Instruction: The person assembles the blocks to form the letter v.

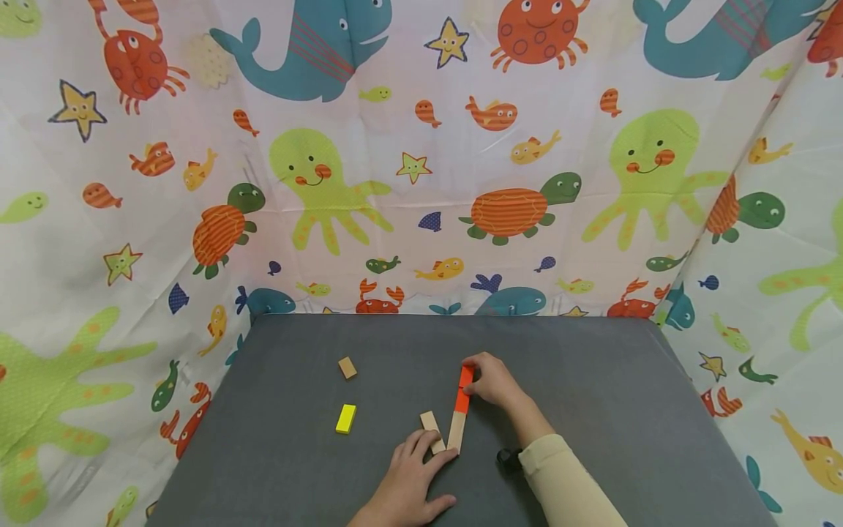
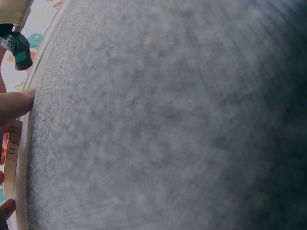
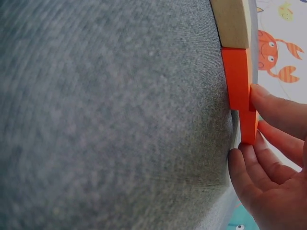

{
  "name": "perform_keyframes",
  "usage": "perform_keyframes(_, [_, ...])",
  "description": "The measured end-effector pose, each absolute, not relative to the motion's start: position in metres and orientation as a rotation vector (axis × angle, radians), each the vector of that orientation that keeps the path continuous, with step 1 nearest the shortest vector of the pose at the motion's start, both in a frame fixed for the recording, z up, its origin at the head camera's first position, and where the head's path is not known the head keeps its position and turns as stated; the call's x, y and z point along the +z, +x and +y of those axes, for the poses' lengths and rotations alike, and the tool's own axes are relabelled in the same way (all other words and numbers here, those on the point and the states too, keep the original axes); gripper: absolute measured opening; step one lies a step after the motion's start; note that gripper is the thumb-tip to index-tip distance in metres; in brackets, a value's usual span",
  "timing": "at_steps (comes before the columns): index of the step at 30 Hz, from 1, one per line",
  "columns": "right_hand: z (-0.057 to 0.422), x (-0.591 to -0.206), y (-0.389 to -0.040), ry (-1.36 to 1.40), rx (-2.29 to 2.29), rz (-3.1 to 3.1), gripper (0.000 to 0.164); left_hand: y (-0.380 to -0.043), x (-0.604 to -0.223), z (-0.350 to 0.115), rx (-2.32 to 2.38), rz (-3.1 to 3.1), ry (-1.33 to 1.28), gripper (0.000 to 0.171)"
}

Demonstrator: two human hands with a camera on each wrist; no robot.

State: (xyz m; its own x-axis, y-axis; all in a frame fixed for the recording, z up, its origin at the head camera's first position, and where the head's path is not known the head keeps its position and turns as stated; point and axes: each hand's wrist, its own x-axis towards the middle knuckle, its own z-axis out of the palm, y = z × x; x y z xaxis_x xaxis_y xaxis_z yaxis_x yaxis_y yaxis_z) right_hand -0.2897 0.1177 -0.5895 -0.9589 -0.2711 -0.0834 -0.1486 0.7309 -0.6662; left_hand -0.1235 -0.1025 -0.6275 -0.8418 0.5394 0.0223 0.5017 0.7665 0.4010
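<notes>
Two orange blocks, the nearer [image 1: 462, 401] and the farther [image 1: 467, 375], lie end to end with a plain wooden block [image 1: 456, 430] in one slightly slanted row. My right hand [image 1: 497, 384] pinches the farther orange block at the row's far end; in the right wrist view its thumb lies near where the orange blocks meet. A second wooden block [image 1: 429, 421] slants toward the row's near end. My left hand [image 1: 411, 472] rests its extended fingers at the near ends of the wooden blocks, thumb apart. Printed numbers mark wooden pieces [image 2: 11, 153] in the left wrist view.
Off to the left on the grey tabletop [image 1: 283, 468] lie a yellow block [image 1: 345, 419] and, farther back, a small wooden block [image 1: 347, 368]. A black device [image 1: 508, 460] is at my right wrist. Behind the table hangs a sea-animal curtain [image 1: 408, 234].
</notes>
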Motion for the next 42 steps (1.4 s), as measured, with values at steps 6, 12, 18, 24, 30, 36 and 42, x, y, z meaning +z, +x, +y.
perform_keyframes(6, [0.119,-0.589,-0.289,-0.329,-1.041,2.753,0.051,-0.125,-0.628,-0.101,0.602,2.852,0.835,0.066])
perform_keyframes(12, [0.121,-0.587,-0.287,-0.324,-1.076,2.755,0.050,-0.126,-0.627,-0.101,0.594,2.842,0.829,0.066])
perform_keyframes(18, [0.123,-0.584,-0.285,-0.331,-1.107,2.766,0.052,-0.125,-0.626,-0.101,0.596,2.846,0.829,0.067])
perform_keyframes(24, [0.126,-0.581,-0.285,-0.371,-1.118,2.786,0.053,-0.123,-0.627,-0.102,0.613,2.853,0.844,0.067])
perform_keyframes(30, [0.131,-0.577,-0.280,-0.436,-1.148,2.805,0.052,-0.124,-0.630,-0.103,0.623,2.864,0.854,0.067])
perform_keyframes(36, [0.134,-0.576,-0.274,-0.472,-1.129,2.834,0.051,-0.123,-0.629,-0.102,0.629,2.866,0.849,0.067])
perform_keyframes(42, [0.134,-0.579,-0.265,-0.558,-1.117,2.852,0.052,-0.123,-0.628,-0.101,0.596,2.868,0.847,0.067])
